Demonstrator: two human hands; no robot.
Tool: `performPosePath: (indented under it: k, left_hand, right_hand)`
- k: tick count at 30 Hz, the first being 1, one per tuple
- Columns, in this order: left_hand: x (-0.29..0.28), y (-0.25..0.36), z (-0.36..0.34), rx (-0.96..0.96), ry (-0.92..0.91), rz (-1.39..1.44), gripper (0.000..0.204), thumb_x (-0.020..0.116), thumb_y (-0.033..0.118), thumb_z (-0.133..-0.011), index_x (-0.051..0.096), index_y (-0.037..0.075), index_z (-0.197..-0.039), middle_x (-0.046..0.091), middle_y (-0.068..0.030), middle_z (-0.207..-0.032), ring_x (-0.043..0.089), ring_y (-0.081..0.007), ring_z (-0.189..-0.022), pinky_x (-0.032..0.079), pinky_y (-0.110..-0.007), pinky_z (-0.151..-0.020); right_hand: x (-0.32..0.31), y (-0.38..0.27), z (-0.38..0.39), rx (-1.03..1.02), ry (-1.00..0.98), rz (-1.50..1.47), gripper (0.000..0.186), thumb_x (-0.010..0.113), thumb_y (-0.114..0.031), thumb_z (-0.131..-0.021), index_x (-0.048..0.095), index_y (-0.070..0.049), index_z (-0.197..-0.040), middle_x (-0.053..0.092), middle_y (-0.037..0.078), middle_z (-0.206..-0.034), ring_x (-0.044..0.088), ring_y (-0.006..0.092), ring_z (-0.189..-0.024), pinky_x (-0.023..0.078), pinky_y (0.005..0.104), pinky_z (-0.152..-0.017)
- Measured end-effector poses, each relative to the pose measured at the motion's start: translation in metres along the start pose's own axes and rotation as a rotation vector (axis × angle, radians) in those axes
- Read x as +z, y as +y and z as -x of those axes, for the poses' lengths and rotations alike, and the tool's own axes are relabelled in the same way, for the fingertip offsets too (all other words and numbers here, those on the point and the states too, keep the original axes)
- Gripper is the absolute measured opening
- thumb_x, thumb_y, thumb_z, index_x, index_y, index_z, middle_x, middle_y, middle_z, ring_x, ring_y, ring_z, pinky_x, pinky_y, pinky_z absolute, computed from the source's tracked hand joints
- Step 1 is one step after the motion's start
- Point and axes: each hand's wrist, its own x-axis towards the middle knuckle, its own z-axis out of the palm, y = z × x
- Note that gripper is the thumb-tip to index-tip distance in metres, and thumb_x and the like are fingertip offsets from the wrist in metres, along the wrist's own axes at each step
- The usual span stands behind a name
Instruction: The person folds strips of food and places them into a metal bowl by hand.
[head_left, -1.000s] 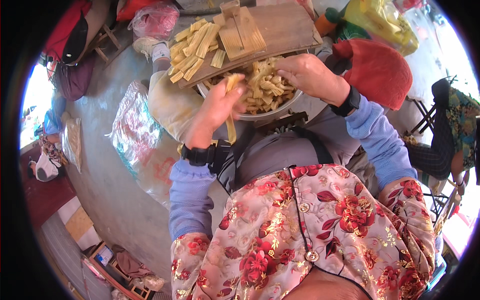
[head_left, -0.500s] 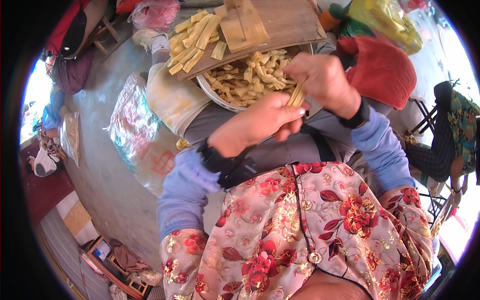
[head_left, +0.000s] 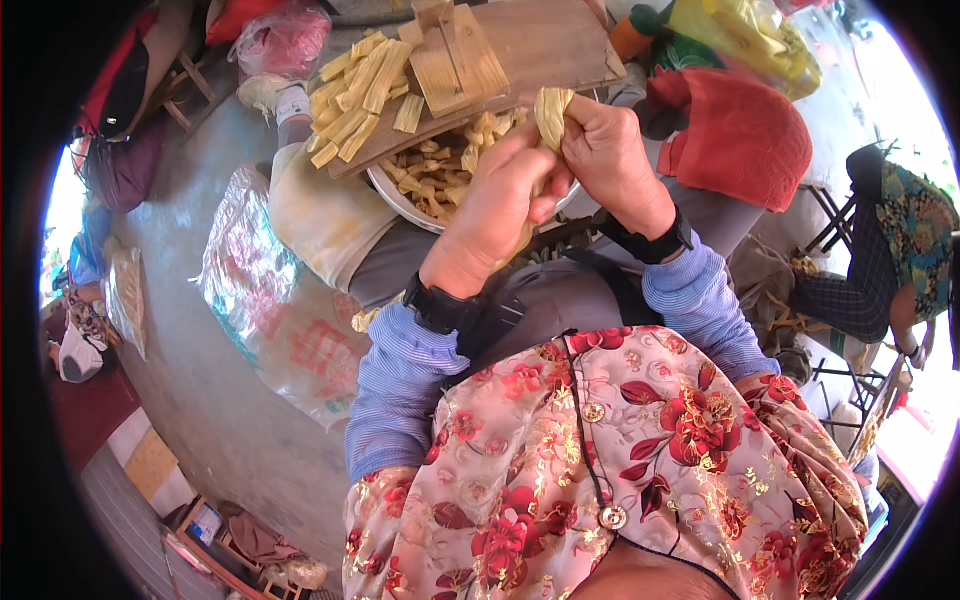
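Head view: basin (head_left: 390, 200) is the reference, pale rim, partly covered by the board and the hands. Yellowish strip (head_left: 550, 118) is over the basin's right part, gripped in both hands, bent into a loop at the top.

Left hand (head_left: 505, 195): over the basin's near right side, fingers curled in around the lower part of the strip. Fingertips partly hidden, so can't tell exactly how each one sits. A yellowish tail shows below this hand, near the basin's near edge; can't tell if it's the same strip.

Right hand (head_left: 615, 165): at the basin's right edge, thumb and bent forefinger pinching the strip just beside the loop. Other fingers folded in. The two hands are close together. Black band on each wrist.

Basin contents: knotted yellowish pieces (head_left: 425, 180), heaped, most visible in the left part.

Wooden board (head_left: 560, 50) lies across the basin's far side. On it, beyond the basin: loose flat strips (head_left: 360, 90) piled at the left end, small wooden panel (head_left: 458, 70) beside them.

Around the basin: red cloth (head_left: 745, 135) to the right, over the person's knee; pale cloth (head_left: 320, 210) to the left, over the other leg; shiny plastic sheet (head_left: 260, 270) further left on the floor; yellow bag (head_left: 750, 45) beyond, right; pink bag (head_left: 283, 40) beyond, left.
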Motion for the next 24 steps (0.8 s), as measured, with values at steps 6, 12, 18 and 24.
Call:
performPosePath:
  k: [6, 12, 18, 24]
  left_hand:
    - [-0.014, -0.014, -0.007, 0.057, -0.077, 0.03, 0.023, 0.056, 0.016, -0.09, 0.051, 0.006, -0.11, 0.051, -0.0009, -0.074, 0.043, -0.0067, -0.054, 0.035, -0.018, -0.048]
    - [-0.039, -0.013, -0.004, -0.212, -0.193, 0.125, 0.016, 0.058, 0.016, -0.09, 0.058, 0.003, -0.1, 0.053, 0.0005, -0.07, 0.047, -0.0076, -0.056, 0.038, -0.021, -0.05]
    - [-0.041, -0.005, -0.003, 0.206, 0.038, -1.186, 0.014, 0.056, 0.011, -0.081, 0.06, 0.006, -0.093, 0.057, -0.0034, -0.069, 0.054, -0.0171, -0.062, 0.041, -0.029, -0.055]
    - [-0.036, -0.013, 0.001, 0.962, 0.219, -1.633, 0.036, 0.056, 0.008, -0.075, 0.06, 0.006, -0.111, 0.063, -0.0089, -0.107, 0.057, -0.0261, -0.098, 0.045, -0.038, -0.082]
  right_hand:
    - [-0.007, -0.005, 0.001, -0.224, -0.018, 0.64, 0.011, 0.062, -0.018, -0.08, 0.066, -0.011, -0.088, 0.062, 0.009, -0.063, 0.062, 0.0297, -0.057, 0.05, 0.0369, -0.052]
    - [-0.011, -0.001, -0.001, -0.354, -0.074, 0.666, 0.021, 0.062, -0.012, -0.081, 0.067, -0.012, -0.101, 0.064, 0.007, -0.091, 0.064, 0.0261, -0.071, 0.051, 0.0321, -0.059]
    - [-0.007, 0.02, 0.003, -0.11, -0.203, 0.702, 0.017, 0.058, -0.021, -0.085, 0.068, -0.007, -0.085, 0.064, 0.006, -0.076, 0.064, 0.0248, -0.067, 0.049, 0.0333, -0.055]
    - [0.007, 0.028, 0.018, 0.525, -0.541, -0.499, 0.039, 0.051, -0.033, -0.094, 0.061, -0.001, -0.112, 0.064, 0.011, -0.104, 0.06, 0.0187, -0.094, 0.048, 0.0327, -0.078]
